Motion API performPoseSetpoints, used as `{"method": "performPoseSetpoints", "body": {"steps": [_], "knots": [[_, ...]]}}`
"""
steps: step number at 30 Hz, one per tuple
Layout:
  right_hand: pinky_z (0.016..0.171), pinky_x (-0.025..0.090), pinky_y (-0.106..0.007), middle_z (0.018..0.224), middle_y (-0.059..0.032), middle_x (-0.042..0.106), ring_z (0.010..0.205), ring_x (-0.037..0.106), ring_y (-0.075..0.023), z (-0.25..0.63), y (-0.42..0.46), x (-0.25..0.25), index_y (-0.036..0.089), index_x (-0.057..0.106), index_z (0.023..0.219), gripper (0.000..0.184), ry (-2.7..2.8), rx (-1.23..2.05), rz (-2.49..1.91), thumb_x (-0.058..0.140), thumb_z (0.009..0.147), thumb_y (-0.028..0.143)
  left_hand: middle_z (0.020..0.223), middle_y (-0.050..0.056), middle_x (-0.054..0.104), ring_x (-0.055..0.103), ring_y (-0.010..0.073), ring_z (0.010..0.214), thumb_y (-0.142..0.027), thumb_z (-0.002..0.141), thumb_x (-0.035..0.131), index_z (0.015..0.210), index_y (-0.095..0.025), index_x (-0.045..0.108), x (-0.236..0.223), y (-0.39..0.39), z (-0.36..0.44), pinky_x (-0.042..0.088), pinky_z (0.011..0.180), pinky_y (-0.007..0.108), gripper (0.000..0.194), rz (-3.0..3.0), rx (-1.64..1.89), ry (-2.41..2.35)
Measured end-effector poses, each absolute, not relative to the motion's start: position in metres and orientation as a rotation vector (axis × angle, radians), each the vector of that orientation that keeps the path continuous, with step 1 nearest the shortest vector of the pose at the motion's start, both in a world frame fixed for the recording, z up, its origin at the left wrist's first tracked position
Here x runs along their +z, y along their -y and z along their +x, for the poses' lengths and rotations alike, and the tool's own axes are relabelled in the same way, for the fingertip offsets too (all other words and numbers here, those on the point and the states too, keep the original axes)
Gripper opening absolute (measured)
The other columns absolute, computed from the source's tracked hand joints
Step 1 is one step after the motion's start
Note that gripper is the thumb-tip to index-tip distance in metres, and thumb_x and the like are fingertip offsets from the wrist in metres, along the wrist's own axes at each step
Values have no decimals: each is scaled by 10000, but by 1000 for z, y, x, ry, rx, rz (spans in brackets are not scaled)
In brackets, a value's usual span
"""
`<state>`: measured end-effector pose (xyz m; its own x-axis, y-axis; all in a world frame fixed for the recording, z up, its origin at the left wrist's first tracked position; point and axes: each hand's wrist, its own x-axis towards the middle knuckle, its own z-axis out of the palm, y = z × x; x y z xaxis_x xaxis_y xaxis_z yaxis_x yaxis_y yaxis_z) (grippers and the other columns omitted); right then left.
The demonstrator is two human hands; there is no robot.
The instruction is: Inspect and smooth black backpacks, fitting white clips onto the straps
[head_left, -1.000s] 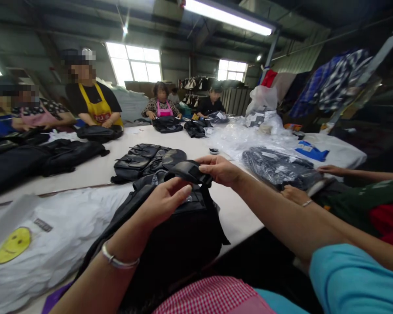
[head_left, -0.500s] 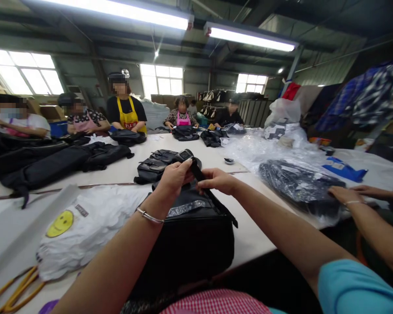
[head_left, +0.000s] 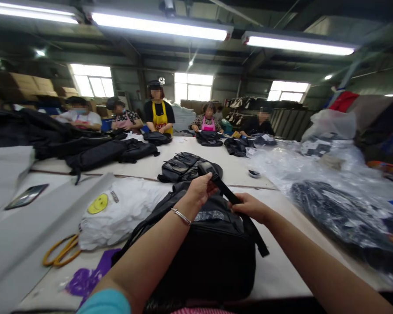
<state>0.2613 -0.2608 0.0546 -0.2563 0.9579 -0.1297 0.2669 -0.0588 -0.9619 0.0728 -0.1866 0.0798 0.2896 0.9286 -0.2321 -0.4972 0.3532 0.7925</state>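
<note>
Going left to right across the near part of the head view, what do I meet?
Phone, orange handles, white smiley-face bundle, left hand, right hand, plastic-wrapped black bundle.

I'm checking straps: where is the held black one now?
In the head view, right of centre, the black strap runs from left hand past right hand, over the nearest black bag.
</note>
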Motion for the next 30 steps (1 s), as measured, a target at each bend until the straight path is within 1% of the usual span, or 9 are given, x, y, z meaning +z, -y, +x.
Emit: {"method": "performPoseSetpoints", "body": {"steps": [4, 6, 11, 15, 19, 23, 26, 28, 30], "knots": [[504, 388, -237, 811, -22, 666, 536, 543, -109, 266, 259, 41, 163, 641, 1004, 324, 1527, 1479, -1272, 708, 714, 292, 750, 57, 661, 633, 135, 604, -268, 871, 628, 831, -133, 620, 73, 185, 67, 507, 555, 241, 141, 649, 1105, -810], [499, 376, -228, 803, -11, 649, 533, 533, -101, 269, 260, 37, 181, 626, 1083, 407, 1495, 1567, -1231, 740, 746, 379, 769, 55, 662, 632, 129, 613, -276, 882, 608, 841, -137, 618, 71, 182, 63, 504, 560, 237, 145, 650, 1119, -819], [596, 425, -253, 723, -10, 617, 638, 563, -139, 268, 256, 41, 145, 653, 847, 365, 1604, 1543, -1303, 757, 759, 483, 768, 49, 660, 631, 141, 618, -282, 884, 585, 827, -147, 610, 67, 178, 54, 515, 576, 264, 148, 719, 1091, -832], [587, 415, -267, 633, 16, 584, 598, 535, -143, 250, 244, 45, 159, 643, 947, 399, 1682, 1432, -1336, 710, 794, 522, 763, 59, 683, 646, 153, 631, -314, 876, 607, 833, -146, 630, 69, 177, 38, 527, 611, 283, 175, 798, 1012, -852], [597, 426, -273, 611, 14, 574, 555, 517, -124, 225, 232, 37, 174, 581, 727, 383, 1706, 1213, -1348, 589, 875, 527, 776, 106, 731, 691, 198, 676, -452, 836, 672, 813, -134, 673, 72, 156, -4, 509, 599, 276, 319, 1207, 723, -941], [602, 449, -278, 742, 0, 648, 547, 544, -120, 209, 233, 29, 186, 636, 838, 304, 1794, 1163, -1341, 537, 907, 465, 925, 72, 763, 710, 179, 796, -510, 911, 536, 933, -185, 724, 55, 113, -68, 519, 696, 254, 376, 1788, 391, -1395], [578, 455, -276, 773, -4, 657, 557, 557, -128, 203, 235, 26, 196, 655, 882, 265, 1832, 1239, -1312, 540, 897, 434, 966, 139, 745, 683, 263, 984, -387, 847, 657, 834, -134, 729, 22, 86, -110, 502, 842, 311, 264, 1860, 290, -1701], [573, 459, -278, 750, -6, 656, 570, 565, -139, 201, 234, 22, 199, 674, 919, 247, 1847, 1279, -1317, 558, 877, 413, 1065, 170, 711, 634, 297, 1098, -338, 822, 707, 901, -114, 715, -4, 75, -127, 477, 938, 384, 238, 1879, 202, -1879], [558, 457, -278, 733, -11, 656, 567, 565, -144, 201, 232, 16, 202, 687, 950, 245, 1840, 1316, -1335, 578, 856, 400, 1165, 148, 666, 608, 277, 1130, -346, 861, 684, 1035, -116, 677, -27, 66, -135, 470, 979, 459, 288, 1891, 122, -1991]]}}
